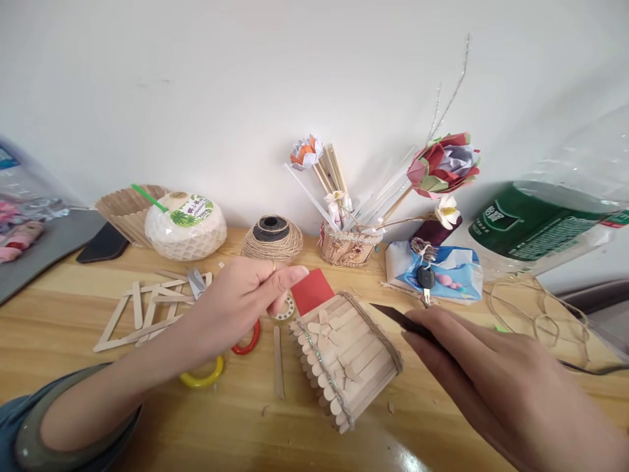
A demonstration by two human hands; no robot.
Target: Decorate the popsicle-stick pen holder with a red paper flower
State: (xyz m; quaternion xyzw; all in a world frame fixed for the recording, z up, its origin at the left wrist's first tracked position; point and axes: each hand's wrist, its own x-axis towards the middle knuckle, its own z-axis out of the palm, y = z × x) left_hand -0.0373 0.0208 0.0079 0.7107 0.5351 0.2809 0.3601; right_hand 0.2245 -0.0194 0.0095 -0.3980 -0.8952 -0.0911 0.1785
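Between thumb and fingers, my left hand (250,295) pinches a square of red paper (312,290) by its upper left corner. My right hand (491,367) is closed around a dark, thin pointed tool (400,317), its tip pointing left near the craft-stick box. That box (351,357) lies tilted on the table, with twine along one edge, a glittery strand along another and small wooden petal shapes on its face. The red paper's lower edge meets the upper left of the box. The tool tip is just right of the box, apart from it.
Scissors with red (247,341) and yellow handles (202,375) and joined sticks (142,311) lie left. Behind stand a coconut (185,226), a twine spool (272,239) and a decorated pot (350,246) with paper flowers. A wipes pack (455,272) and large bottle (535,223) are right.
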